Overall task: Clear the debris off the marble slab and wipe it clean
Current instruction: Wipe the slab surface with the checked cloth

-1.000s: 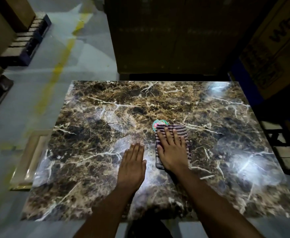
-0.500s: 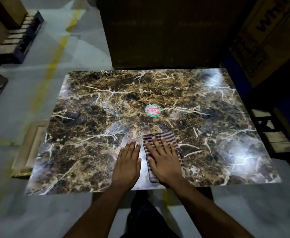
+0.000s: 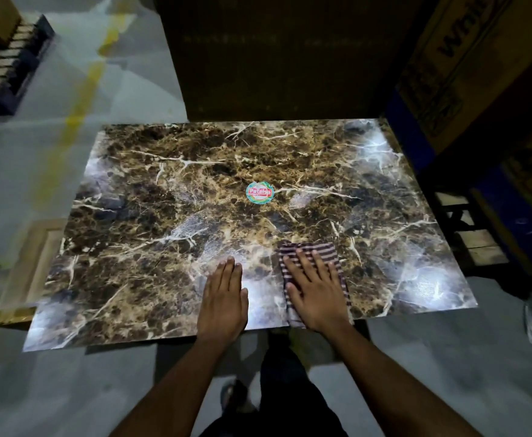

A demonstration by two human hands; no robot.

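The fingers [image 3: 309, 266] of the right hand [image 3: 316, 293] are held straight and slightly spread, pressed flat on a folded cloth with dark red and white stripes [image 3: 313, 250]. The cloth is laid at the near edge of a glossy brown marble slab with pale veins [image 3: 170, 197], right of its middle, with one end reaching the slab's near rim. The fingers [image 3: 227, 272] of the left hand [image 3: 222, 302] are kept straight and close together, laid flat on the bare surface just left of the cloth, apart from it. A round teal and red sticker [image 3: 259, 192] is seen near the slab's centre, well beyond both hands. A yellow painted line [image 3: 85, 89] is seen on the grey floor at far left, a light wooden frame [image 3: 28, 269] beside the slab's left edge, and cardboard boxes [image 3: 466, 58] at far right.
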